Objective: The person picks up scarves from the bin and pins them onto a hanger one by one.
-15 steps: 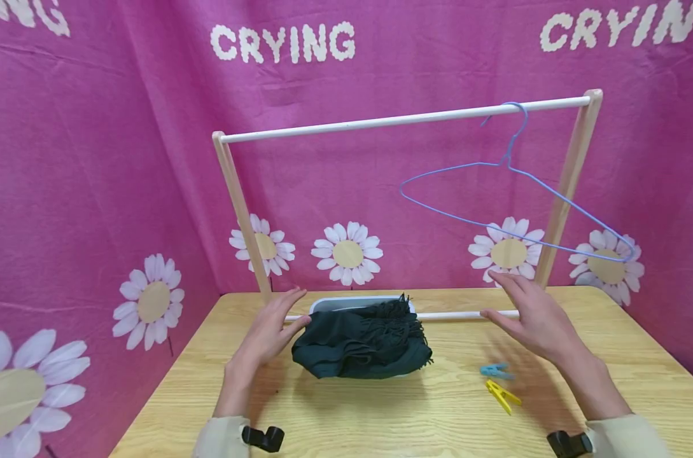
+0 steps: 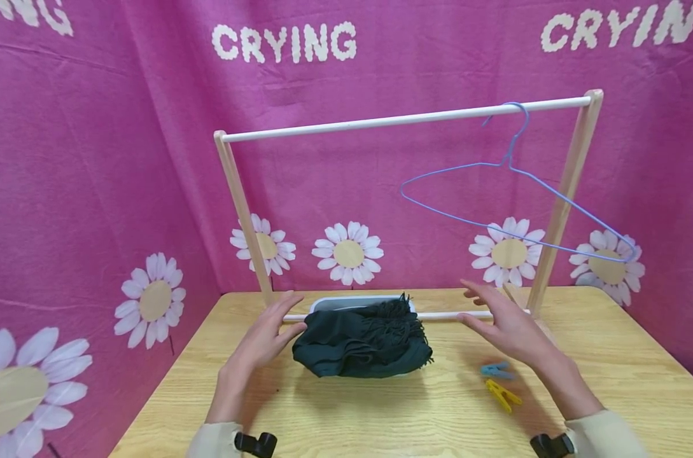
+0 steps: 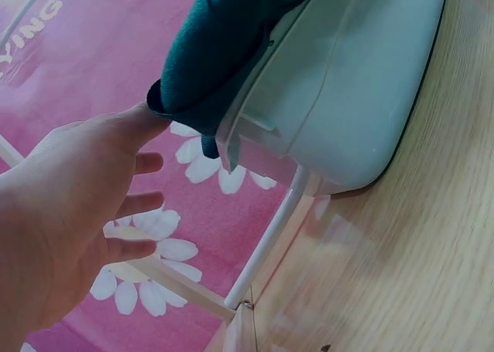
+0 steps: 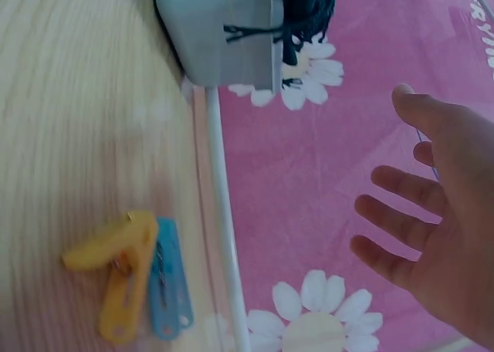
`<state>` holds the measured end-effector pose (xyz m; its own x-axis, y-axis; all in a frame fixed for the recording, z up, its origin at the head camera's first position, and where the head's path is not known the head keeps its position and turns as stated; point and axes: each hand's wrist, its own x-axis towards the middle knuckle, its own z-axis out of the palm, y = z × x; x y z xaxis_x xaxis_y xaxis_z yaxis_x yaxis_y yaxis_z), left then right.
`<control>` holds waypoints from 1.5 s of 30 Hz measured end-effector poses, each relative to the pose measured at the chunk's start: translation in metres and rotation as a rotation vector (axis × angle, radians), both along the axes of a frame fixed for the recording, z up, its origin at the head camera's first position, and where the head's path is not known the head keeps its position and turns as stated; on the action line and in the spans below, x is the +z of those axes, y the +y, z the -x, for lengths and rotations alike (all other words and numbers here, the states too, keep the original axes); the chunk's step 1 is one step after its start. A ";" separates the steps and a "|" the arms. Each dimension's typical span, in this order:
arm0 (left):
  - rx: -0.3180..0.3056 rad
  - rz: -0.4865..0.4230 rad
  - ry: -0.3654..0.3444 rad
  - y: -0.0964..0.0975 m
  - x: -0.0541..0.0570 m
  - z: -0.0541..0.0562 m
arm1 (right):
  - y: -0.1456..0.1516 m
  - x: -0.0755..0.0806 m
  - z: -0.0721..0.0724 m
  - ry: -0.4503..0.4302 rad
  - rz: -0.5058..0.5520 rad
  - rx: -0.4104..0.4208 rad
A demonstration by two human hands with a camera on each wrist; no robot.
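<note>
A dark green fringed scarf [image 2: 360, 346] lies bunched over a pale bin [image 3: 347, 97], hanging past its front rim. To its left is my left hand [image 2: 263, 334], fingers extended; the thumb is at the cloth's edge, and whether it touches cannot be told. My right hand [image 2: 509, 327] hovers to the right of the scarf, apart from it, with fingers spread and nothing held; the right wrist view shows the gap between them. Below that hand, a blue clothespin [image 2: 497, 370] and a yellow clothespin [image 2: 503, 395] lie side by side on the table.
A rack with a white top bar [image 2: 380, 121] and wooden posts stands on the wooden table [image 2: 357, 423], its lower bar passing behind the scarf. From the bar's right part hangs a blue wire hanger [image 2: 509, 160]. Pink cloth [image 2: 438, 57] with printed daisies covers the walls behind and beside.
My right hand has moved left, closer to the scarf. The left hand has shifted only slightly, while scarf, hanger and clothespins stay put.
</note>
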<state>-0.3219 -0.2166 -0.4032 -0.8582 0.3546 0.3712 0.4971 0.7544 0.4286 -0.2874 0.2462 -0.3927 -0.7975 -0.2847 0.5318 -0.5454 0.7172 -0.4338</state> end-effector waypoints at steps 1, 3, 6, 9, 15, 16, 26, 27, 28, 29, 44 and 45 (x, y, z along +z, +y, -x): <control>0.001 -0.002 -0.003 -0.001 0.000 -0.001 | -0.003 -0.001 0.000 -0.035 0.028 0.012; 0.003 -0.012 -0.012 -0.002 0.001 -0.002 | -0.007 -0.004 0.001 -0.100 0.072 0.031; 0.009 -0.022 -0.030 -0.004 0.002 -0.004 | -0.013 -0.008 0.002 -0.154 0.089 0.046; 0.006 -0.058 -0.074 -0.005 0.003 -0.005 | -0.018 -0.011 0.005 -0.178 0.101 0.057; -0.045 -0.190 -0.160 -0.003 0.006 -0.007 | -0.026 -0.014 0.010 -0.216 0.156 0.069; -0.047 -0.201 -0.169 -0.003 0.008 -0.009 | -0.027 -0.014 0.010 -0.225 0.164 0.076; -0.081 -0.232 -0.201 -0.002 0.015 -0.017 | -0.039 -0.017 0.009 -0.279 0.224 0.138; -0.093 -0.236 -0.200 -0.001 0.015 -0.017 | -0.040 -0.018 0.009 -0.284 0.230 0.145; -0.102 -0.234 -0.200 0.000 0.016 -0.017 | -0.042 -0.019 0.009 -0.288 0.236 0.148; -0.112 -0.234 -0.207 0.001 0.016 -0.018 | -0.043 -0.019 0.009 -0.290 0.242 0.153; -0.308 -0.070 -0.373 0.012 0.018 -0.020 | -0.054 -0.031 0.009 -0.334 0.273 0.249; -0.319 -0.066 -0.373 0.013 0.018 -0.020 | -0.054 -0.031 0.009 -0.339 0.270 0.253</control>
<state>-0.3019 -0.2040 -0.3856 -0.7893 0.6074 0.0900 0.5026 0.5548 0.6630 -0.2965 0.1917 -0.4236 -0.8619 -0.3797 0.3362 -0.4840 0.4180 -0.7688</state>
